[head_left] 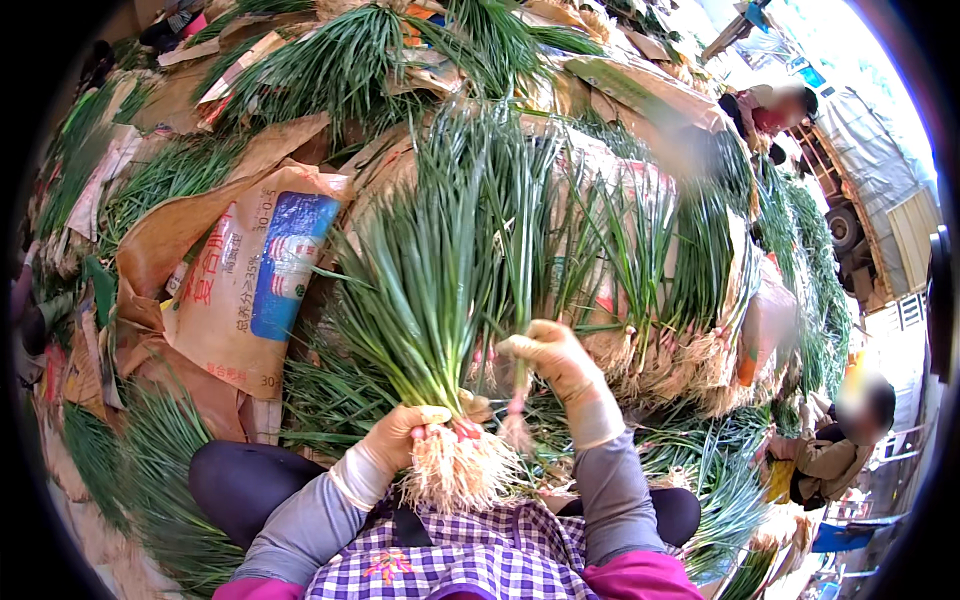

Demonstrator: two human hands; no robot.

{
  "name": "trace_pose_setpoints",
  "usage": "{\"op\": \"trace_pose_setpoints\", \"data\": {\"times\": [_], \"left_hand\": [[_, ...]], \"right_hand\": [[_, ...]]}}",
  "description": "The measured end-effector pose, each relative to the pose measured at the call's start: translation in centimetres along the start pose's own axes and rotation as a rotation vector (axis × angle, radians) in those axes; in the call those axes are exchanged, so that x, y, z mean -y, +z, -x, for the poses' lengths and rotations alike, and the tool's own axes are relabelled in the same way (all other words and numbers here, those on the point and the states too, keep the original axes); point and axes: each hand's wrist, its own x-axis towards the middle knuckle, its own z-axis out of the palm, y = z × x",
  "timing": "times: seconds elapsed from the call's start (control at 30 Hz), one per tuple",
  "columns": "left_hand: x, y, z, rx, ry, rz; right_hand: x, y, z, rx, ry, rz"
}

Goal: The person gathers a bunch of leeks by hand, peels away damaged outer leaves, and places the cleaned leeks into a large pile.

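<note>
My left hand (pixel 396 436), in a pale glove, is closed round the base of a thick bunch of green onions (pixel 425 290). Their long green leaves fan up and away from me, and the pale, stringy roots (pixel 460 470) hang below the grip over my checked apron (pixel 460 553). To its right, my gloved right hand (pixel 556 362) pinches a slim green onion (pixel 520 385) with a reddish bulb and roots pointing down. Beyond both hands, more green onions (pixel 640 240) lie side by side on a pale sack, roots toward me.
A torn brown paper sack (pixel 225 300) with a blue panel lies at the left. Piles of green onions (pixel 320 60) cover sacks at the back. Two people, one lower right (pixel 840 440) and one upper right (pixel 770 110), sit or bend near a truck (pixel 850 200).
</note>
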Motion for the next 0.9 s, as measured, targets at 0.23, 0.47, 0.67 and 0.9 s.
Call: {"op": "trace_pose_setpoints", "data": {"times": [0.23, 0.47, 0.67, 0.9], "left_hand": [[-0.3, -2.8, 0.1, -0.021, -0.086, -0.028], [-0.3, -1.2, 0.0, 0.173, -0.016, 0.169], [-1.0, -1.6, 0.6, 0.095, 0.088, 0.136], [-0.8, -0.9, -0.6, 0.053, -0.021, 0.138]], "right_hand": [[-1.8, 5.2, 1.1, 0.317, 0.01, 0.049], [-6.0, 5.8, 1.8, -0.161, -0.09, 0.281], [-6.5, 0.7, 1.5, 0.037, 0.031, 0.737], [-6.8, -3.1, -8.1, -0.547, -0.035, 0.832]]}}
